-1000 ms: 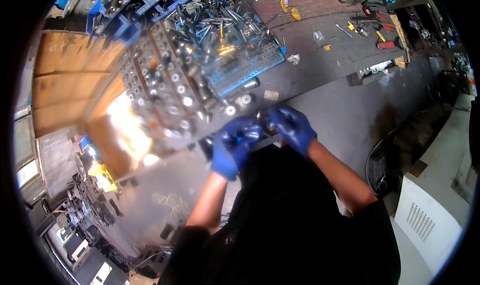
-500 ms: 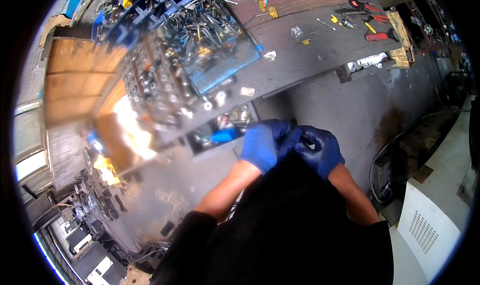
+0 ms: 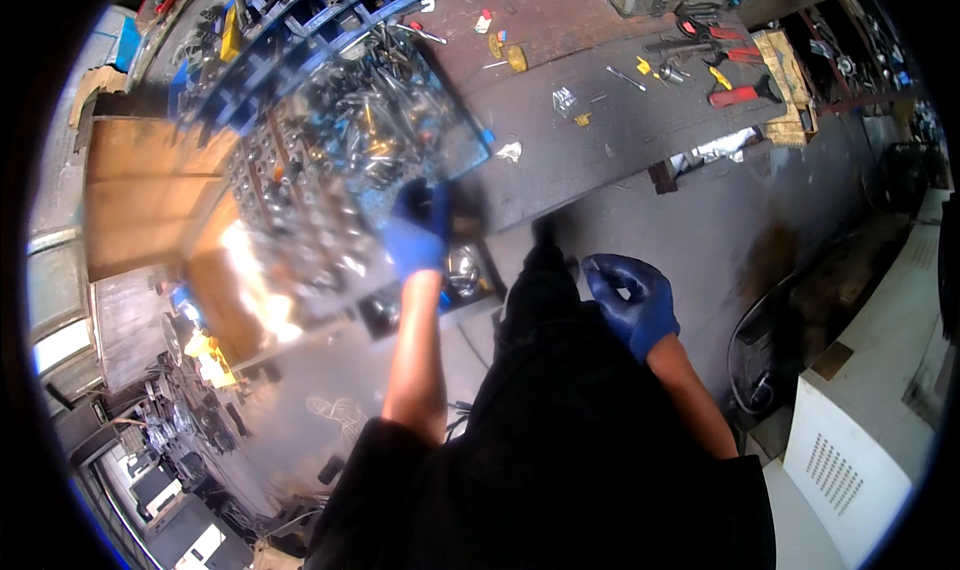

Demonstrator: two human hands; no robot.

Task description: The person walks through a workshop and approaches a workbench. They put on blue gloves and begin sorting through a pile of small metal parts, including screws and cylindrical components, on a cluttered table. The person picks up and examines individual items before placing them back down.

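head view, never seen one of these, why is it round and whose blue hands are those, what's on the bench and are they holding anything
No robot here: a person wears a wide camera on the head, looking down, so the picture is round and straight edges bend. The blue-gloved left hand and right hand are the wearer's own.

On the workbench is a blue tray heaped with metal pieces, with blue bins behind it. Red-handled tools lie to the right.

The left hand is near the tray but blurred, so I can't tell whether it holds anything. The right hand, off the bench, has curled fingers; I can't make out anything in it.
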